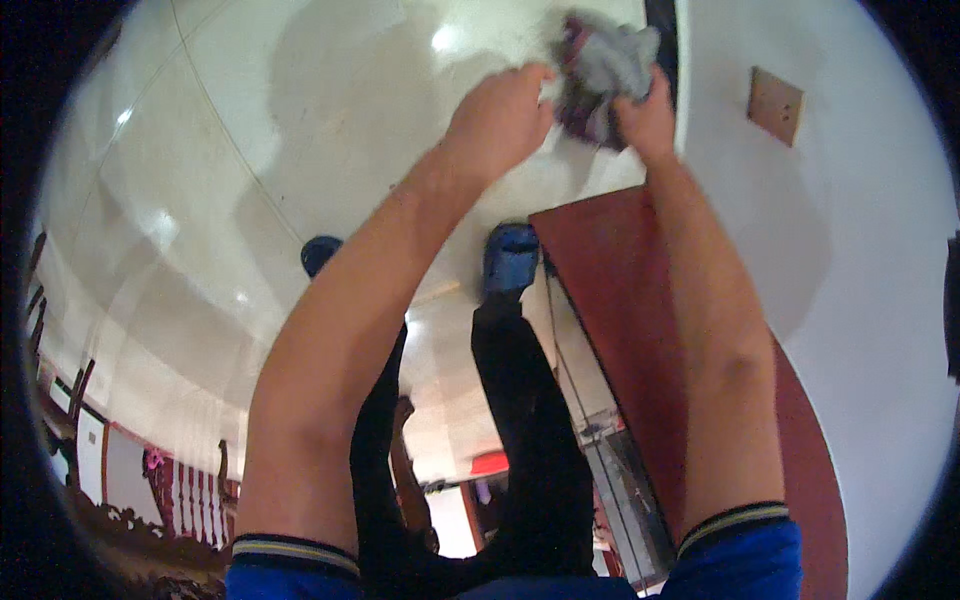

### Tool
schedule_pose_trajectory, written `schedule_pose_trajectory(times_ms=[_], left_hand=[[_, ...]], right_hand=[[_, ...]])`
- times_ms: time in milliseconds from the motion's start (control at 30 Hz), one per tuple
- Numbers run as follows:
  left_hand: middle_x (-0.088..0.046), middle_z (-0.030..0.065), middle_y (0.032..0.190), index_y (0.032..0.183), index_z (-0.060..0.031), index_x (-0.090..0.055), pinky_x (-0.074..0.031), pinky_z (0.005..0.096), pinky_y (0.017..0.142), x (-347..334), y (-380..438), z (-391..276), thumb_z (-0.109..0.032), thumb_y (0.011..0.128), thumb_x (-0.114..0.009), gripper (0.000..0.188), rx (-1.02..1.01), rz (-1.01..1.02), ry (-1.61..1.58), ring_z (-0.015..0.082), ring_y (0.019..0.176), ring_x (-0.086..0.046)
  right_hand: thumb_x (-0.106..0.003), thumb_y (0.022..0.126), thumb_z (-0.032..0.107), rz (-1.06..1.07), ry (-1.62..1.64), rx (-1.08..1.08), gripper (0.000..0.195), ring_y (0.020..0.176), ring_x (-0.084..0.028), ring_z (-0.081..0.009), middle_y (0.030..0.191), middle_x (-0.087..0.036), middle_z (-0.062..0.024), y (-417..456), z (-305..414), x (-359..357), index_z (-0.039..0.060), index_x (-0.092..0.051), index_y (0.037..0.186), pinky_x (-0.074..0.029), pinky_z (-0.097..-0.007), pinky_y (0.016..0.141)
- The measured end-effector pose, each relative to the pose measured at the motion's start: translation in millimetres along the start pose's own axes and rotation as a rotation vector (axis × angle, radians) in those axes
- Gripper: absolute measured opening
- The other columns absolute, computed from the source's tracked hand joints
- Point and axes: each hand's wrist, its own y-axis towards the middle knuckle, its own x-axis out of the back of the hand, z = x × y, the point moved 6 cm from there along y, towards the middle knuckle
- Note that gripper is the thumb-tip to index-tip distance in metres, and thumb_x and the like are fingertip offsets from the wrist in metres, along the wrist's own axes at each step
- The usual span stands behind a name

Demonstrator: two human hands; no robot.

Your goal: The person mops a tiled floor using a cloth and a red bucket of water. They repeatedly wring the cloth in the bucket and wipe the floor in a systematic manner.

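A rumpled bundle of cloth, pale grey with dark purple parts, hangs over the light floor near the wall, blurred by motion. My right hand grips its right side, thumb toward me. Just left of the bundle is my left hand, fingers curled, with a narrow gap to the dark part of the cloth. Whether those fingers pinch anything cannot be made out. Both arms reach forward, away from my body.
A dark red flat top runs along the white wall under my right forearm. A wall socket plate is at the right. My blue shoe stands beside the red top's corner. Carved wooden furniture lies at lower left.
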Motion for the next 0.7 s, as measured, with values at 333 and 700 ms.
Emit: schedule_pose_trajectory(times_ms=[333,700], left_hand=[[-0.07,0.0183,0.13,0.139,-0.0077,-0.061,-0.052,0.0476,0.108,45.1,-39.1,110.2,-0.012,0.097,-0.066,0.043,0.014,-0.062,0.36,0.0382,0.122,-0.066],[-0.058,0.0208,0.148,0.148,-0.0064,-0.053,-0.045,0.0488,0.116,76.9,-87.0,133.1,-0.001,0.092,-0.063,0.057,0.197,-0.124,0.416,0.0426,0.137,-0.054]], right_hand=[[-0.071,0.087,0.031,0.033,-0.307,-0.089,0.083,0.13,-0.06,-0.0509,0.151,-0.053,-0.0289,26.5,4.1,-96.9,0.0193,-0.039,0.163,-0.052,-0.0536,0.11],[-0.07,0.087,0.012,0.455,-0.134,0.398,0.058,0.114,-0.062,-0.0484,0.132,-0.06,-0.0234,-157.3,187.5,-226.4,0.0158,-0.06,0.144,-0.056,-0.0548,0.095]])
